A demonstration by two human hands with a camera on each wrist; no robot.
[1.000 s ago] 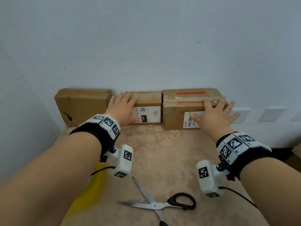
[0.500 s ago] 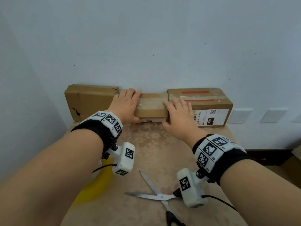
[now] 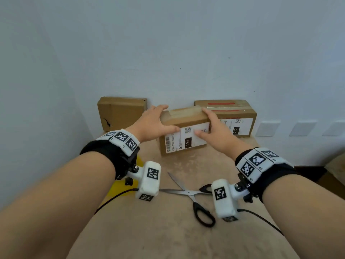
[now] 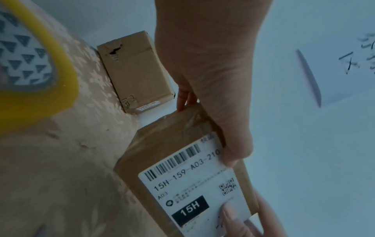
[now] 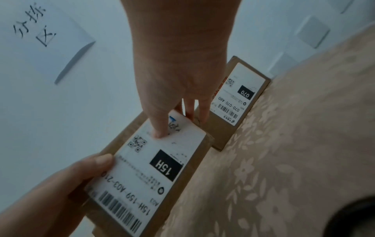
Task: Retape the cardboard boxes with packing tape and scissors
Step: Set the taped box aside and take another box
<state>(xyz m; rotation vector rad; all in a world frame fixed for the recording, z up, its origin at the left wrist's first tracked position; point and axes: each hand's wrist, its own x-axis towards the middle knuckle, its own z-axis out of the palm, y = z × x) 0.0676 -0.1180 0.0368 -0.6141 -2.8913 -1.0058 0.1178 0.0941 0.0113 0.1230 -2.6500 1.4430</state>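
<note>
Both hands clamp the middle cardboard box (image 3: 183, 126), the one with the white "15H" shipping label (image 3: 186, 140) on its front face. Left hand (image 3: 151, 124) holds the box's left end, fingers reaching over the top rear edge and thumb pressed on the label; right hand (image 3: 214, 129) holds the right end the same way, fingers curled over the far edge and thumb on the label's right part. That box sits tilted, forward of the other two and away from the wall (image 3: 186, 53); whether its lower edge touches the beige patterned tabletop (image 3: 177, 230) cannot be told.

On its left, the plain dented box (image 3: 121, 113) stands against the wall, with a gap between the two. On its right, the box with red tape stripes (image 3: 235, 113) and a "070" label stands at the wall, just behind the right hand.

Closer to the person, the black-handled scissors (image 3: 194, 195) lie open on the tabletop between the two wrists, a strip of bare tabletop between them and the held box. A yellow roll of packing tape (image 4: 40, 89) lies near the table's left edge under the left forearm.
</note>
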